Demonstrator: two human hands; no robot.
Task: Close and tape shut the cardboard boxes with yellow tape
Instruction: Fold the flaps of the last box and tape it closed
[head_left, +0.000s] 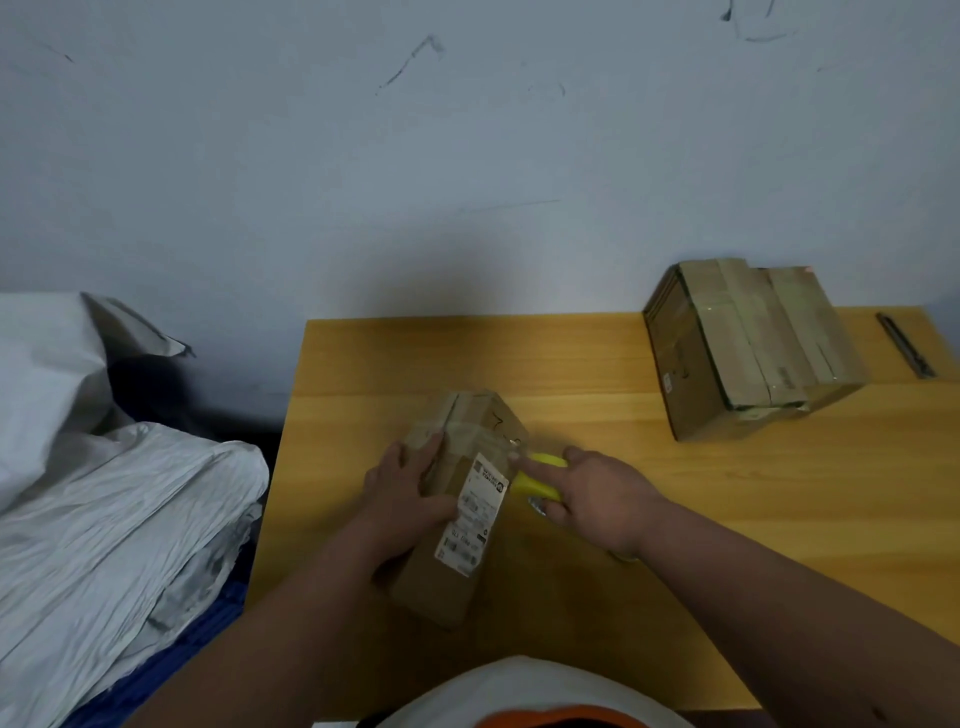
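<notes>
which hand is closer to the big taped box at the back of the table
Right. The right hand, holding a yellow tool, lies below-left of the big taped box; the left hand rests farther left on the small box.

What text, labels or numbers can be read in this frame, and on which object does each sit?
White shipping label on the small cardboard box: printed text and barcodes, too blurred to read.
Handwritten dark mark on that box's top, beyond the label: looks like "7", uncertain.
Small label on the side of the larger taped cardboard box: too small to read.
Dark scribbles on the wall: scuffs, not words.
</notes>
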